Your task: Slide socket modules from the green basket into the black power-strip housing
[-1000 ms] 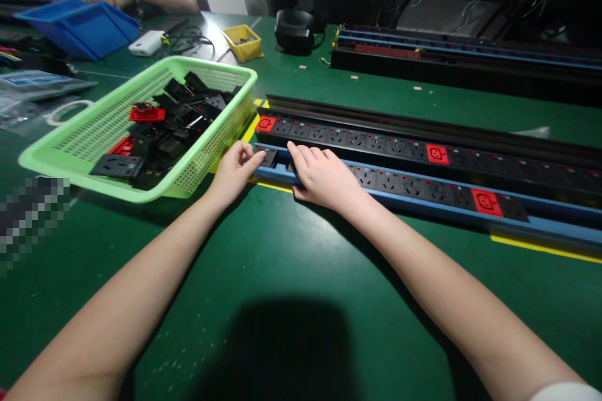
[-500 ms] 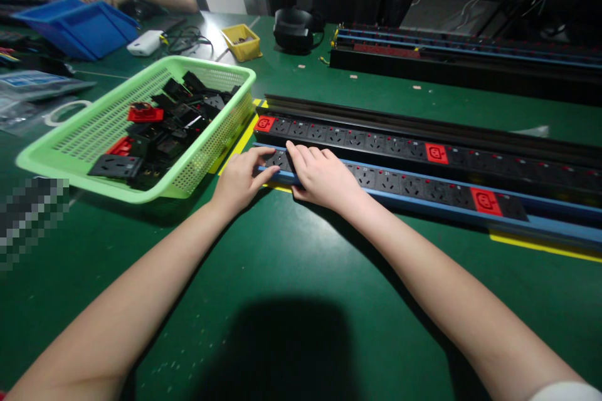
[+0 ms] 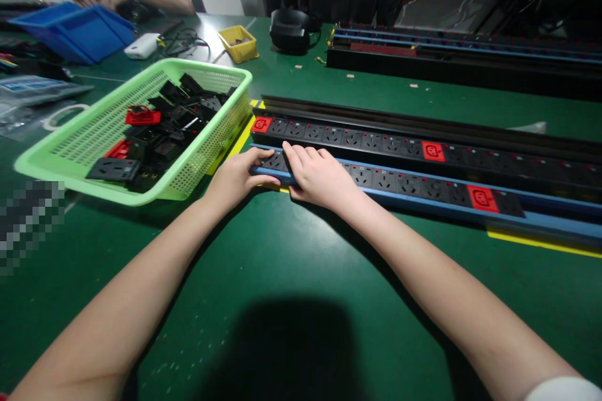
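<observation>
A long power strip with a blue rail point(image 3: 390, 196) lies across the table, a row of black socket modules point(image 3: 383, 179) and one red socket module point(image 3: 483, 198) set in it. Around its left end my left hand point(image 3: 231, 180) is closed, fingertips at the far edge and thumb along the near side. My right hand point(image 3: 320, 175) wraps over the strip just to the right, fingers across the sockets and thumb low on the near side. It hides the modules beneath it. Directly behind lies a black power strip point(image 3: 310, 133) with black and red sockets.
Left of my hands stands a light-green basket point(image 3: 183, 185) of loose black and red socket modules. Farther back are a blue bin point(image 3: 79, 31), a small yellow box point(image 3: 239, 44), a black device point(image 3: 289, 31) and more long strips point(image 3: 446, 66). Other people are across the table.
My left thumb has slid from the top of the strip down to its near side. My right hand keeps its place on the strip. The whole view has shifted slightly.
</observation>
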The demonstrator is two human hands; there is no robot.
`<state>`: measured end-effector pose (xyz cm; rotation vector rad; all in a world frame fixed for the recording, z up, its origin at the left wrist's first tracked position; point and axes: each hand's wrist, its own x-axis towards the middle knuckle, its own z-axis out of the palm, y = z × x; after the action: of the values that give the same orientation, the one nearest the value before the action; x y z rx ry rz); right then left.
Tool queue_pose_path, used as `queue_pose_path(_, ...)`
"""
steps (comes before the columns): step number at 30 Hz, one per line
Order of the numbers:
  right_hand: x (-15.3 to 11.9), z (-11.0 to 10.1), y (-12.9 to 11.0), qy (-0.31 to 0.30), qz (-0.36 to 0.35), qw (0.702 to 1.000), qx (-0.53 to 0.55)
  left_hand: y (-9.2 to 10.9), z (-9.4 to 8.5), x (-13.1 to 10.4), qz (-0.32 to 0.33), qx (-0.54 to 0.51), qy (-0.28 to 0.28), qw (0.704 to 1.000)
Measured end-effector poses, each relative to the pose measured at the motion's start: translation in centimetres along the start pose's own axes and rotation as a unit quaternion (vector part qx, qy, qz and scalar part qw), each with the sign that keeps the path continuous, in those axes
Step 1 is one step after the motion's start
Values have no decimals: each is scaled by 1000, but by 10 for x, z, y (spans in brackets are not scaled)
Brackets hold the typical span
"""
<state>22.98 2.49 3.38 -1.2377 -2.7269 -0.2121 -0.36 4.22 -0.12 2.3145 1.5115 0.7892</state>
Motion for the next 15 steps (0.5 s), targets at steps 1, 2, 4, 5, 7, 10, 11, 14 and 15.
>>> queue_pose_path(1, 0, 0, 0, 0, -1, 1000, -1, 0, 0, 0, -1, -1, 3, 1000)
queue_pose_path(2, 0, 0, 0, 1, -1, 1000, -2, 1, 0, -1, 0, 0, 10, 1000)
queue_pose_path(4, 0, 1, 1, 7, -4, 1000, -4, 1, 1, -2, 13, 3, 30, 999)
queue_pose_path(5, 0, 1, 1, 10, -5, 1000, -5, 2, 1, -3, 22, 2, 39, 999)
queue_pose_path(7, 0, 1, 1, 14, -6, 1000, -8, 2, 2, -4, 43, -6, 52, 998)
queue_pose_path(10, 0, 1, 1, 13, -4, 1000, -11, 2, 2, -4, 58, -8, 52, 997)
queue_pose_path(11, 0, 1, 1, 13, -4, 1000, -12, 2, 2, -4, 56, -5, 48, 997)
queue_pose_path(14, 0, 0, 1, 14, -5, 1000, -13, 0, 4, -6, 28, -4, 36, 999)
queue_pose_path(15, 0, 0, 1, 14, -5, 1000, -13, -1, 6, -6, 21, -10, 35, 999)
